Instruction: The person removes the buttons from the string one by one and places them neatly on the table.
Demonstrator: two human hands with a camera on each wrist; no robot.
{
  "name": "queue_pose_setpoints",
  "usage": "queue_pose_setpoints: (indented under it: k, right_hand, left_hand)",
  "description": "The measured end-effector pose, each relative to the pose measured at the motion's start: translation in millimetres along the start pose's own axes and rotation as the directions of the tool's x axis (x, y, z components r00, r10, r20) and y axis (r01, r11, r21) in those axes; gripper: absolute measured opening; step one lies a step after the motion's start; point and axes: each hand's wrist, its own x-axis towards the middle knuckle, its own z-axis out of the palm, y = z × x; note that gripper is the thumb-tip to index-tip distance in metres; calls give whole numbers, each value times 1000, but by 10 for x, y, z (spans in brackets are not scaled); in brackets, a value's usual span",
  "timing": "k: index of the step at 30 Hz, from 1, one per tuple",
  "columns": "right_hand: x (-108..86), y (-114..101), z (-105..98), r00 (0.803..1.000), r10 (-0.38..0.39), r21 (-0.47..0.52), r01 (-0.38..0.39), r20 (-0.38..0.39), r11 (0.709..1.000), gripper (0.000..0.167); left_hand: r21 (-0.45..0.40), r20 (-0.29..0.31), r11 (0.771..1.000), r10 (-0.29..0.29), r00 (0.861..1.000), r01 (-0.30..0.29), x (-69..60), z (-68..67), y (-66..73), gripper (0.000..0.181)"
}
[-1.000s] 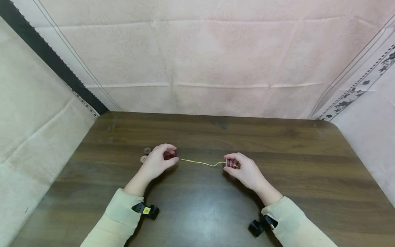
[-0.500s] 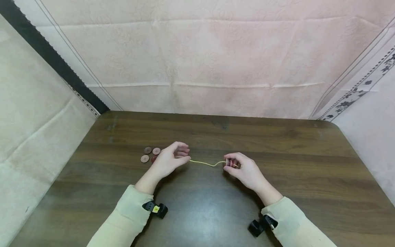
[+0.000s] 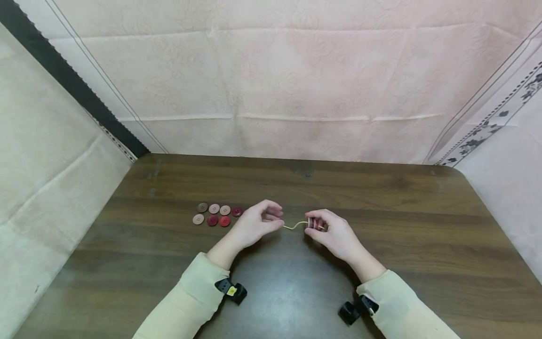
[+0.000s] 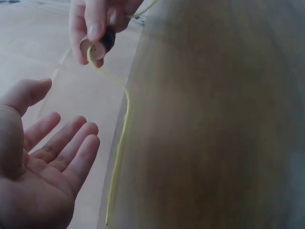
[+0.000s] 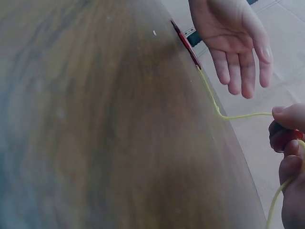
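In the head view my right hand point(image 3: 336, 235) grips a short stack of buttons point(image 3: 314, 223) between thumb and fingers. A yellow cord point(image 3: 294, 227) runs through the stack. Its free length trails toward my left hand point(image 3: 256, 226), which hovers over the table with relaxed fingers. From the left wrist view, that palm point(image 4: 38, 191) faces up and holds nothing. There the cord point(image 4: 127, 109) comes out of a pale button point(image 4: 97, 49) and passes beside the left fingers, apart from them. In the right wrist view, more cord point(image 5: 275, 202) hangs behind the stack point(image 5: 281, 136).
Left of my left hand, several loose buttons lie flat in two rows on the wooden table point(image 3: 381, 202). Among them are a brown button point(image 3: 203, 207), pale pink ones, a red button point(image 3: 225, 221) and dark red ones. A cloth-covered wall point(image 3: 296, 94) rises behind the table.
My left hand has moved right, away from the loose buttons and toward the right hand, uncovering the red and pink ones. The right hand stays nearly still with the stack.
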Motion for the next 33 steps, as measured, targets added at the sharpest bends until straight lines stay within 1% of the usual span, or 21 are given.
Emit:
queue_pose_setpoints:
  k: [2, 4, 8, 10, 13, 19, 26, 30, 33]
  right_hand:
    - [2, -14, 9, 1000, 1, 8, -1, 7, 1000, 32]
    - [9, -27, 25, 1000, -5, 18, 5, 18, 1000, 32]
    - [25, -50, 48, 999, -11, 24, 10, 38, 1000, 33]
    - [26, -55, 48, 999, -8, 23, 7, 34, 1000, 33]
    - [25, -63, 41, 999, -6, 17, 6, 32, 1000, 32]
    - [30, -62, 43, 998, -54, 9, 54, 12, 999, 30]
    - [31, -59, 28, 998, -70, 8, 70, 8, 998, 28]
    - [30, -52, 24, 997, -80, 3, 80, 0, 997, 29]
    - [27, -50, 30, 997, -82, 18, 82, -8, 996, 31]
  left_hand:
    - [3, 4, 1000, -6, 1000, 6, 0, 25, 17, 35]
    - [6, -5, 1000, -10, 1000, 10, -3, 41, 28, 35]
    - [6, -15, 1000, -4, 1000, 4, 1, 84, 40, 34]
    - [0, -6, 1000, 10, 1000, -10, 18, 124, 42, 34]
    - [-5, 7, 1000, 14, 1000, -14, 37, 191, 73, 34]
    - [6, 19, 1000, 13, 1000, -13, 76, 293, 114, 29]
    - [24, 29, 999, 22, 999, -22, 89, 337, 137, 25]
    - [30, 25, 999, 32, 999, -33, 98, 362, 139, 24]
    - [25, 21, 999, 42, 999, -43, 100, 382, 149, 23]
